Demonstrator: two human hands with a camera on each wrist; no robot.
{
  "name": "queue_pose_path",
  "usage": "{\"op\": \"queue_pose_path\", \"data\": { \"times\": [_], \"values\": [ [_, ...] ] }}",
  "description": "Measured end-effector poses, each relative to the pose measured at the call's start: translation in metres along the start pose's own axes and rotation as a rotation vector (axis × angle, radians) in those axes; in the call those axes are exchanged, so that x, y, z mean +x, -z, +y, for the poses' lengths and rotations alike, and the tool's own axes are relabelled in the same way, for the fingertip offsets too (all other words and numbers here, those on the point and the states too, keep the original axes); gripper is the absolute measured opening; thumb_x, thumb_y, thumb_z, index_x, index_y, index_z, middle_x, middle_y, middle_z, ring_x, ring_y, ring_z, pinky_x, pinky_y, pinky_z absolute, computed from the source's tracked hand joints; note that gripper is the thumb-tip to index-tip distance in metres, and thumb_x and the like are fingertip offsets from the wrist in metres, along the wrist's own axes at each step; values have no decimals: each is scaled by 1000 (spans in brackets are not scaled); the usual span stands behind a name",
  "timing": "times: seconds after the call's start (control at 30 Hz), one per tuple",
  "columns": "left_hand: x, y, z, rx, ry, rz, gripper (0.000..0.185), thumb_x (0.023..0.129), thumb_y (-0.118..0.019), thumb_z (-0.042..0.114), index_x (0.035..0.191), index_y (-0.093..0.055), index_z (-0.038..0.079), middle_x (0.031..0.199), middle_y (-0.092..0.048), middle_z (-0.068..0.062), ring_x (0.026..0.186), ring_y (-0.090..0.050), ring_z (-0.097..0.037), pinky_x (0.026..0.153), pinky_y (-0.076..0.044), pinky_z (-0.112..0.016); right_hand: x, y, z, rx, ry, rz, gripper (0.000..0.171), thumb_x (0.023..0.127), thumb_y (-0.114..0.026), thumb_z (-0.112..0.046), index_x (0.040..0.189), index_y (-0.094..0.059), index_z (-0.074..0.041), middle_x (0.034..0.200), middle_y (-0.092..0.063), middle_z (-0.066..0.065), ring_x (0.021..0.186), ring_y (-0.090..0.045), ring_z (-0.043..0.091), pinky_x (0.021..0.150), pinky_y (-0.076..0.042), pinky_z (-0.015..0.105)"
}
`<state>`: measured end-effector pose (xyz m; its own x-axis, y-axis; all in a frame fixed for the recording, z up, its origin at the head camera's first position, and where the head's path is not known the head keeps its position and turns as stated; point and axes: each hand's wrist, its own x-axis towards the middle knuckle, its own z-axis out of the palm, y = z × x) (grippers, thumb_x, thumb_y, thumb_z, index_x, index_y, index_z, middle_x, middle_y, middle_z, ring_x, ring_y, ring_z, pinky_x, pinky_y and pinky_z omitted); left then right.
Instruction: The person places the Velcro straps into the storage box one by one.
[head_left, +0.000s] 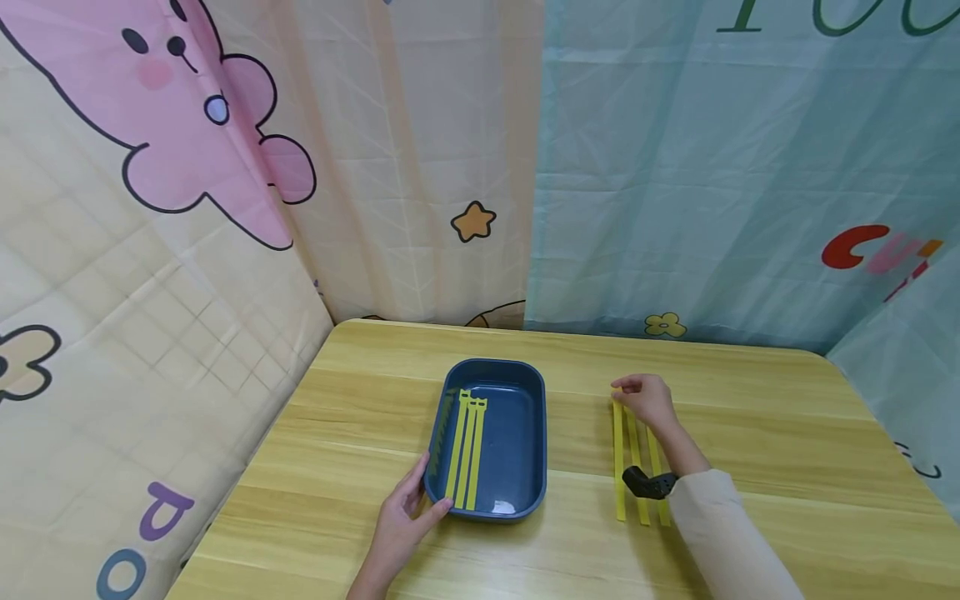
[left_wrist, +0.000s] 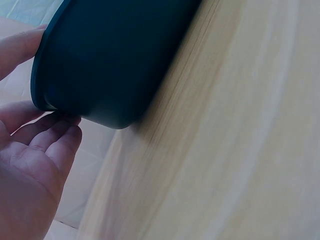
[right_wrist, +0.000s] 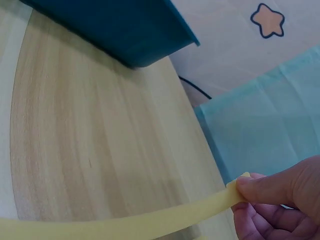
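A dark blue plastic tray [head_left: 517, 450] sits on the table, and my left hand [head_left: 401, 521] grips its near left corner, thumb at the rim and fingers against the outer wall. Inside, along the tray's left side, lie three yellow cable straps [head_left: 467, 454] with slotted heads at the far end. To the right, my right hand [head_left: 651, 400] pinches the far end of a yellow cable strap [right_wrist: 165, 220] between thumb and fingers. Two more yellow straps [head_left: 642, 510] lie beside it on the table, partly hidden by my hand and wrist.
The wooden table [head_left: 337, 400] extends around the tray, its far edge against a patterned cloth [head_left: 420, 167] hanging behind. A black wrist device [head_left: 648, 483] on my right arm overlaps the straps in the head view.
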<state>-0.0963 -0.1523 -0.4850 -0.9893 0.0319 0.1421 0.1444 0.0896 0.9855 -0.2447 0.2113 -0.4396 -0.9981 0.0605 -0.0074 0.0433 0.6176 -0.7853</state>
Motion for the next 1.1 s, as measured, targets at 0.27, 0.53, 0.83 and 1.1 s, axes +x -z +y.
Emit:
{"op": "queue_pose_path", "data": {
  "times": [0.27,0.53,0.83,1.1],
  "values": [
    [-1,0,0,-3,-5,-7,71,81,-70,6,138,-30,-7,143,-23,-26,130,-26,-35,102,-26,-31,-6,7,-6,11,15,14,20,85,-64,-3,99,-65,9,95,-61,22,89,-55,32,65,-51,30],
    [-2,0,1,1,14,0,72,80,-71,7,139,-31,-6,144,-23,-26,130,-26,-35,102,-26,-30,-14,13,-5,28,51,34,21,85,-64,-5,100,-65,9,96,-63,21,90,-57,33,68,-52,33],
    [-1,0,0,-2,5,-4,72,80,-71,7,138,-31,-6,143,-23,-26,130,-27,-36,101,-27,-29,-20,15,-8,51,54,57,23,86,-63,-6,103,-64,9,94,-64,19,84,-59,29,62,-50,23],
    [-1,-1,0,11,20,7,73,80,-72,8,139,-32,-4,144,-24,-26,129,-28,-35,102,-28,-31,-29,22,-18,84,41,89,24,87,-64,-9,105,-65,7,99,-64,21,90,-59,30,66,-50,23]
  ]
}}
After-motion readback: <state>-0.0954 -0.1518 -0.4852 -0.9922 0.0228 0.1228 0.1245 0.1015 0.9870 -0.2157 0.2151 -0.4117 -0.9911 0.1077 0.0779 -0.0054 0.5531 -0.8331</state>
